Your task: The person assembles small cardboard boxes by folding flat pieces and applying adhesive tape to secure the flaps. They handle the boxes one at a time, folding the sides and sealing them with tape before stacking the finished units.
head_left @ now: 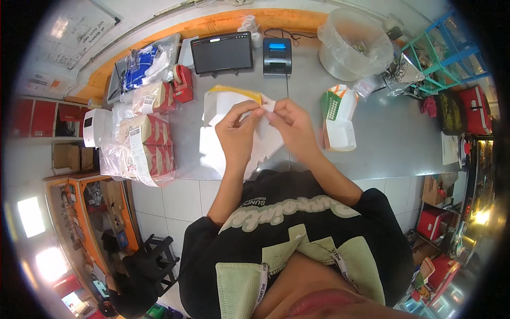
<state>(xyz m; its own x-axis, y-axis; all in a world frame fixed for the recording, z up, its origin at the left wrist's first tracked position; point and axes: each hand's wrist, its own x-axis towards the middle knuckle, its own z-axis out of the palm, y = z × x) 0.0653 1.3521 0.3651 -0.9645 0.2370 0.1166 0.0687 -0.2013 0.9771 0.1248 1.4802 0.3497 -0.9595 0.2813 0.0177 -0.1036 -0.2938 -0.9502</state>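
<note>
Over the metal table, my left hand (pixel 236 133) and my right hand (pixel 292 126) meet with fingertips pinched together. Between them they grip a paperboard box blank (pixel 234 90), with a yellow printed edge at its far side. White paperboard sheets (pixel 211 143) spread beneath my hands; where the held blank ends and the others begin is hard to tell. To the right of my right hand stands a folded takeaway box (pixel 340 133), its lid open, white inside with green and orange print outside.
Plastic-wrapped red and brown cartons (pixel 149 143) sit at the left, near a red tape dispenser (pixel 183 84). Along the back are a tablet screen (pixel 222 53), a small black printer (pixel 277 56) and a clear plastic tub (pixel 345 53). Blue and green baskets (pixel 443 53) stand far right.
</note>
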